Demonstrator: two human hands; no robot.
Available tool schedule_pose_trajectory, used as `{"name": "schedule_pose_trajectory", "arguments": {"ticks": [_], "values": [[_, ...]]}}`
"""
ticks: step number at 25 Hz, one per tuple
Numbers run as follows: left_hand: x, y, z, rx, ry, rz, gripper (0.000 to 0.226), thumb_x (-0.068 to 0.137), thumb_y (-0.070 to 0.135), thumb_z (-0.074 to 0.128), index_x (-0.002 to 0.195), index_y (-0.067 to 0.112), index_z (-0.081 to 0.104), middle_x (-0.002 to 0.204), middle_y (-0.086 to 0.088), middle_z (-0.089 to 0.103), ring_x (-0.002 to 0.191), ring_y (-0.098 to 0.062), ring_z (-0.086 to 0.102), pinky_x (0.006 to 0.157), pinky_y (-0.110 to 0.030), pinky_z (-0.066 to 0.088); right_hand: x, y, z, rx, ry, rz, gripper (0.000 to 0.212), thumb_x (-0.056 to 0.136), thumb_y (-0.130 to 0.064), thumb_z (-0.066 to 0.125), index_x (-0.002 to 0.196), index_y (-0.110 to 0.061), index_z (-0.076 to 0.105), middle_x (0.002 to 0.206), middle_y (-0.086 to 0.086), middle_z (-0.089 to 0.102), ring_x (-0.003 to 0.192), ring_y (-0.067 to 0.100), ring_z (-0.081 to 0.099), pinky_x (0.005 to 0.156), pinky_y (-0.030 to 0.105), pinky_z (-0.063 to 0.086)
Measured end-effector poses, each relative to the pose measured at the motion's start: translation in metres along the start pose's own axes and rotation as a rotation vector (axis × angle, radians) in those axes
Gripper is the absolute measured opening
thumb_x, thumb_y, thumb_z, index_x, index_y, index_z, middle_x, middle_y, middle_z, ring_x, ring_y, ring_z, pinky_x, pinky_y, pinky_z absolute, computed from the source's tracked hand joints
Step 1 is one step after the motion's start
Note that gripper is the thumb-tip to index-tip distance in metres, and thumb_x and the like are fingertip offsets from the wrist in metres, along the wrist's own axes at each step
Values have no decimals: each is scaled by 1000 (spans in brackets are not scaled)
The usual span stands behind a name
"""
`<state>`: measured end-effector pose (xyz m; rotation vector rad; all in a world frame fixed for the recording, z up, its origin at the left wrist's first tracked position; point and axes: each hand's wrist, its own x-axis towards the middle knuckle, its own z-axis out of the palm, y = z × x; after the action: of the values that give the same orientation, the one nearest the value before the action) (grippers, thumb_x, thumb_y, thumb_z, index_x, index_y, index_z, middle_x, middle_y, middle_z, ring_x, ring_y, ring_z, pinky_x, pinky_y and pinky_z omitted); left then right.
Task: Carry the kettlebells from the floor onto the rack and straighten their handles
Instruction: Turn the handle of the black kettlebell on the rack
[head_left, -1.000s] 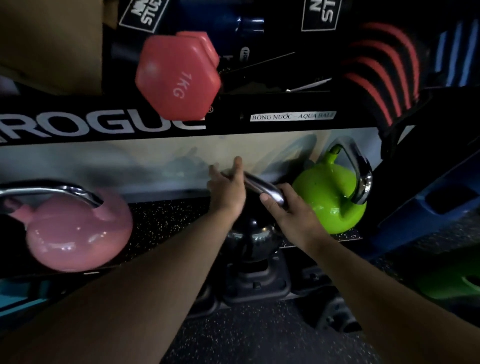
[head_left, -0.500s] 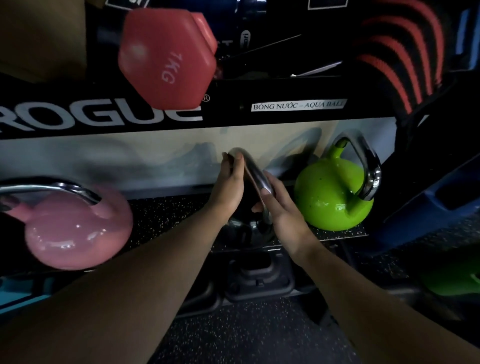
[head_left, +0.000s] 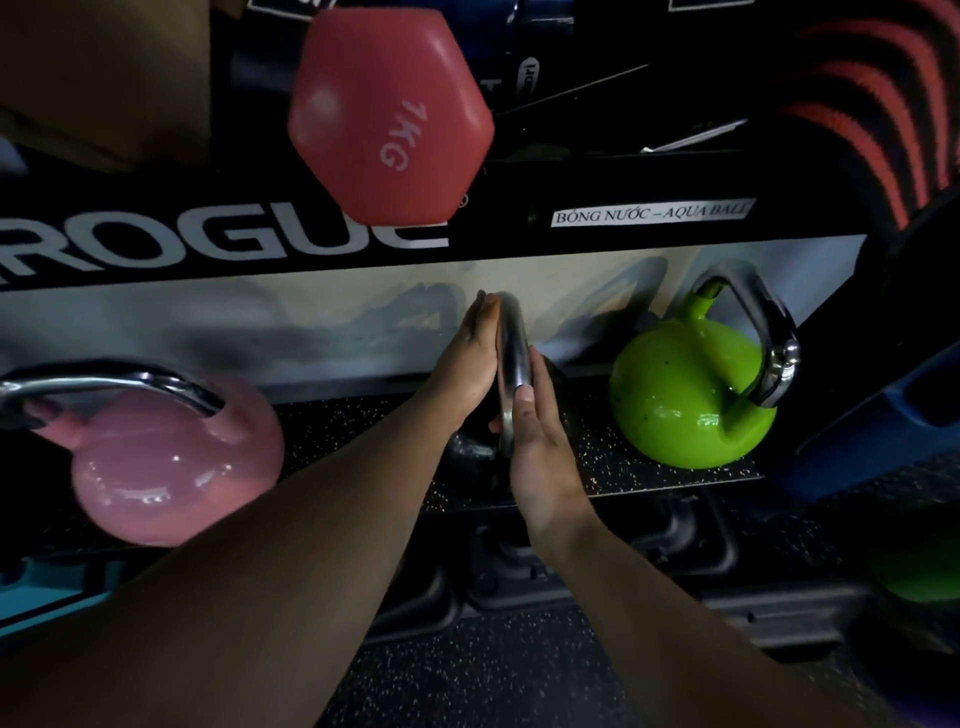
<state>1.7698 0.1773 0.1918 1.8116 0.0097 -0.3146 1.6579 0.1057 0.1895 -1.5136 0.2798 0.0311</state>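
A black kettlebell with a chrome handle stands on the speckled rack shelf, mid-frame. Its handle now points front to back. My left hand presses flat against the handle's left side, and my right hand lies along its right side, so both hands clamp the handle between them. A pink kettlebell sits on the shelf to the left with its handle lying sideways. A green kettlebell sits to the right, its handle angled.
A red 1 kg dumbbell juts out from the upper shelf above my hands. The black ROGUE rack beam runs overhead. Another green weight lies low at the right, and dark rack feet sit on the floor below.
The black kettlebell's handle has turned from slanting sideways to pointing front to back. My fingers went from wrapped around it to pressed flat on both sides.
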Motion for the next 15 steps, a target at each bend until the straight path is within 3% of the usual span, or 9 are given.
{"name": "schedule_pose_trajectory", "arguments": {"ticks": [2,4,9,11,13,15], "values": [[-1,0,0,-20,3,27,57,100,57,19,154,37,18,161,-2,27,143,-23,32,115,-36,23,0,4,-4,-21,-35,-1,42,101,-54,29,140,-65,22,142,-6,55,94,-10,62,94,29,45],[-2,1,-2,-24,23,44,55,101,55,21,152,35,24,157,-3,35,139,-24,38,113,-37,29,2,6,-9,-53,-58,-9,44,101,-53,32,142,-63,22,137,-5,58,84,-14,62,84,25,44],[-5,2,1,-47,58,44,51,104,47,23,150,27,31,153,-4,41,138,-24,41,116,-41,30,6,5,-17,-94,-76,-20,42,100,-55,36,140,-64,26,138,-6,58,111,11,62,105,40,45],[-6,3,2,-58,71,38,51,103,47,22,150,27,31,152,-5,43,137,-25,42,115,-42,31,7,6,-20,-103,-75,-17,42,100,-54,36,139,-64,28,137,-9,59,111,9,61,106,40,44],[-6,2,3,-56,70,36,51,103,48,22,150,28,30,152,-6,43,136,-26,43,112,-36,32,7,6,-21,-95,-82,-3,41,100,-53,37,139,-64,29,131,-25,59,114,-4,58,106,34,41],[-7,1,2,-37,58,38,52,103,48,21,151,29,28,153,-6,40,138,-25,41,106,-29,29,8,7,-22,-112,-92,7,42,99,-56,36,139,-65,28,109,-48,59,102,-25,52,95,23,39]]}}
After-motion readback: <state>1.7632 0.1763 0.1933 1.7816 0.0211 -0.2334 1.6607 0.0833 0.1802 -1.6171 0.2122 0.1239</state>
